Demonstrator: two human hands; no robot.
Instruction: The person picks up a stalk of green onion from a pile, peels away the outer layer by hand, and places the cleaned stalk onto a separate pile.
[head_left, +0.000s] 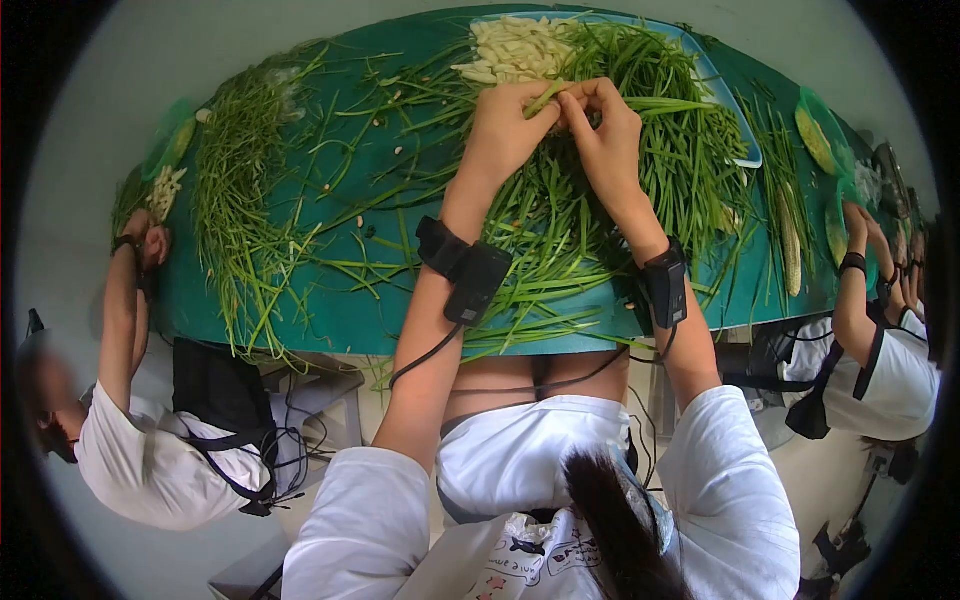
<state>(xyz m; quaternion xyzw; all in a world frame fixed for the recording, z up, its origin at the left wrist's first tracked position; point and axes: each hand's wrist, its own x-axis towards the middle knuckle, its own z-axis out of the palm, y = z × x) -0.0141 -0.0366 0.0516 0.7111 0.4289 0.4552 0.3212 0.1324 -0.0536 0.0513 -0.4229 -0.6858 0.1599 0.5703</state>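
My left hand and my right hand meet over the far side of the green table. Both have their fingers pinched on a green stalk held between them. Just beyond my hands lies a heap of pale cut pieces on a blue-edged tray. Long green stems cover the rest of the tray and spread beneath my wrists toward the near table edge. Black devices are strapped to both of my wrists.
Another heap of thin green stems lies to the left. At the right are a corn cob and green baskets. People sit at both sides, a person's hands at the left edge. Cables hang near my lap.
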